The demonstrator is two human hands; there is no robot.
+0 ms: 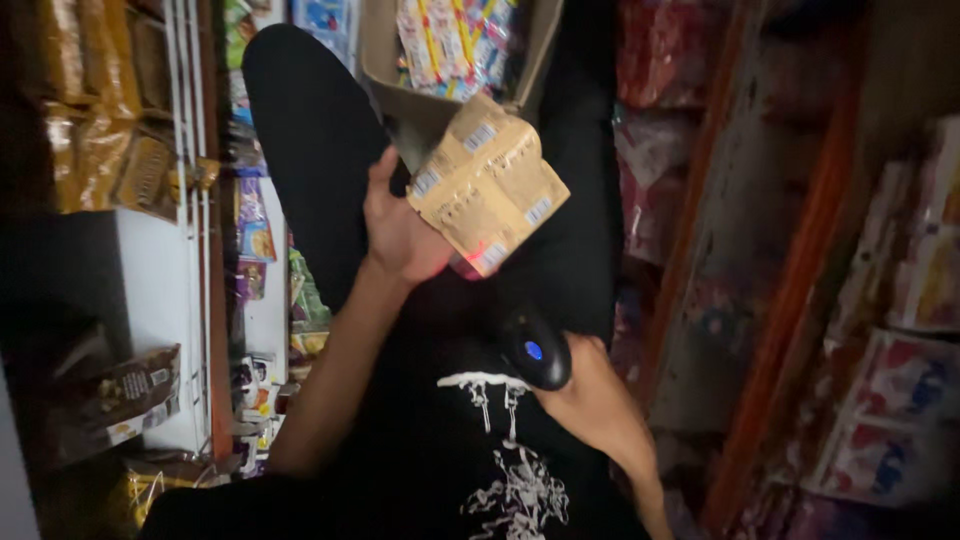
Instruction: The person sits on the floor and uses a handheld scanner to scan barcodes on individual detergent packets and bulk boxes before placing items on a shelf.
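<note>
My left hand (pixel 398 228) grips a bundle of tan packets (pixel 488 186) with small white labels, held tilted in front of my black trousers. A faint red glow shows on the bundle's lower edge. My right hand (pixel 590 400) holds a black handheld scanner (pixel 535 348) with a blue button, its head pointing up at the bundle from just below. The two hands are a short gap apart.
An open cardboard box (pixel 385 60) of colourful packets rests on my lap above the bundle. White wire shelving (pixel 190 200) with snack bags stands on the left. Reddish wooden shelves (pixel 800 300) with wrapped packs line the right. The aisle is narrow and dim.
</note>
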